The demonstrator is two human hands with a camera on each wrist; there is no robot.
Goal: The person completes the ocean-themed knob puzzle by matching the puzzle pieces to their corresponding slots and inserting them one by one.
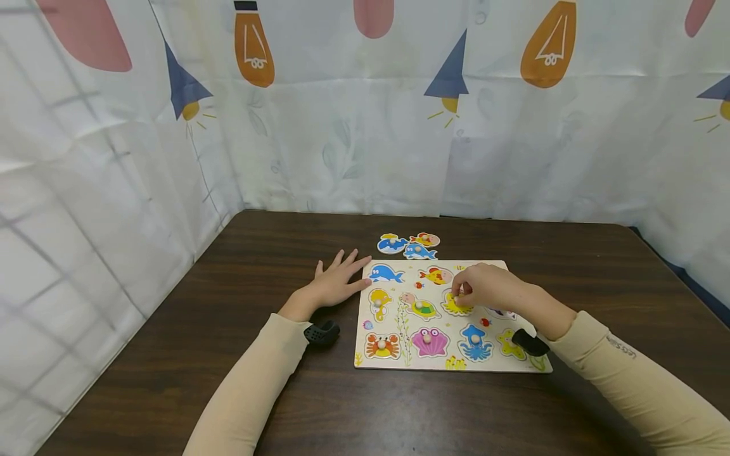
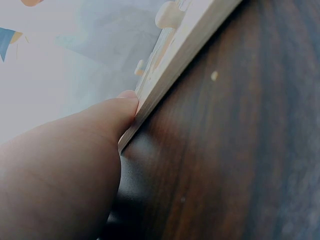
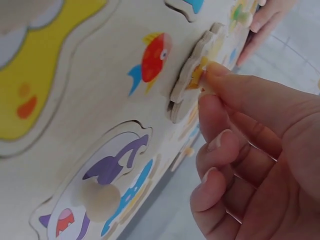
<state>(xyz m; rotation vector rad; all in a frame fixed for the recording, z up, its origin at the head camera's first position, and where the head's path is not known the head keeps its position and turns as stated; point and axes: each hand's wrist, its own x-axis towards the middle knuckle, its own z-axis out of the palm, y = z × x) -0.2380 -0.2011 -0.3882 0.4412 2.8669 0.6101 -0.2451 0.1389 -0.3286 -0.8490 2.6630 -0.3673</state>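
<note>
My right hand (image 1: 485, 288) pinches the knob of a yellow, wavy-edged puzzle piece (image 3: 195, 75) between thumb and forefinger. In the right wrist view this piece stands slightly proud of the wooden peg puzzle board (image 1: 450, 362), tilted over its slot. The other fingers curl loosely below. My left hand (image 1: 333, 284) lies at the board's left side with its fingers spread; its thumb (image 2: 127, 107) touches the board edge. Around the yellow piece are a turtle piece (image 1: 422, 308), a blue squid piece (image 1: 475, 351) and a purple shark piece (image 3: 107, 170), partly behind my right hand in the head view.
Behind the board lie three loose pieces: a blue whale (image 1: 391, 247), a blue fish-shaped one (image 1: 421, 253) and an orange-red fish (image 1: 424, 239). Crab (image 1: 383, 347), pink shell (image 1: 430, 342), seahorse (image 1: 379, 304) and starfish (image 1: 507, 343) pieces sit on the board. A printed curtain (image 1: 353, 145) hangs beyond the dark table (image 1: 228, 354).
</note>
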